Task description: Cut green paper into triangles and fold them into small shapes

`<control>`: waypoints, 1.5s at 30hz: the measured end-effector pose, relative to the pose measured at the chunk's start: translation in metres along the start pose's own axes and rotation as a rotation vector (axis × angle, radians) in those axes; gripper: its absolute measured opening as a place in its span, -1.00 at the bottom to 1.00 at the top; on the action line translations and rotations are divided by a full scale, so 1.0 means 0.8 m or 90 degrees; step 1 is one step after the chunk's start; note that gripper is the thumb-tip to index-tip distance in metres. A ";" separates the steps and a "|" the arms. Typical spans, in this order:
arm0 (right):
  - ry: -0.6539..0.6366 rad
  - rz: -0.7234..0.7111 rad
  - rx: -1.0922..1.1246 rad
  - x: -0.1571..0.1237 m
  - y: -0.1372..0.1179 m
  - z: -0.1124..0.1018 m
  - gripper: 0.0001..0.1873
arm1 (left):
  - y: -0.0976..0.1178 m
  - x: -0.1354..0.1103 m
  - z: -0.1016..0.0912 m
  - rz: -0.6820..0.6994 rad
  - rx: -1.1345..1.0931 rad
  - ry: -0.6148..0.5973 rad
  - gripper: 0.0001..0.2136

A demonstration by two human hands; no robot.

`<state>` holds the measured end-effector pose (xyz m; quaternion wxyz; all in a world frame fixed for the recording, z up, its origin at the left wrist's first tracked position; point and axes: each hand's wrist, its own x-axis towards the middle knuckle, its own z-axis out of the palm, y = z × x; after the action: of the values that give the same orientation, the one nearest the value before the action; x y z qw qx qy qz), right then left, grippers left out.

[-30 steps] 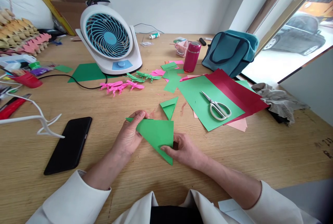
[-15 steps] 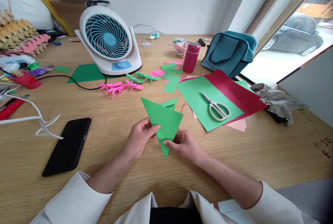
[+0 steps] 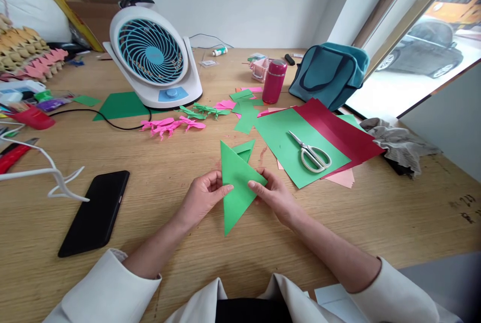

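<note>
A green paper folded into a triangle is held between both hands just above the wooden table. My left hand pinches its left edge with thumb on top. My right hand pinches its right corner. One long point of the triangle aims up and away, the other down toward me. A smaller folded green triangle lies on the table just behind it.
White-handled scissors rest on green and red paper sheets to the right. A black phone lies at the left, a white fan behind, with pink and green folded figures, a magenta bottle and a teal bag.
Both hands have turned the green triangle, so that it now stands with its long edge upright, and it has moved slightly right. My right hand shifted from the lower point to the right corner.
</note>
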<state>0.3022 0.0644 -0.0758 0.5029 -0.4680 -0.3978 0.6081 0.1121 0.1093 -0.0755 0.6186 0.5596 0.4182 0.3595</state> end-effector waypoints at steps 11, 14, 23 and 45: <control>-0.015 0.038 -0.041 0.003 0.013 -0.011 -0.63 | -0.001 -0.004 0.003 -0.029 0.136 -0.062 -0.72; -0.013 0.020 -0.046 0.003 0.013 -0.011 -0.65 | -0.005 -0.003 0.001 -0.026 0.165 -0.043 -0.70; 0.023 -0.009 -0.081 0.003 0.012 -0.012 -0.66 | -0.002 -0.004 0.003 -0.063 0.097 -0.051 -0.73; -0.076 -0.162 -0.149 -0.004 0.003 -0.008 -0.89 | 0.007 -0.009 0.009 -0.149 -0.065 0.019 -0.80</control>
<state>0.3084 0.0605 -0.0789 0.4934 -0.4322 -0.5513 0.5156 0.1159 0.1010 -0.0686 0.6777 0.4692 0.4712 0.3138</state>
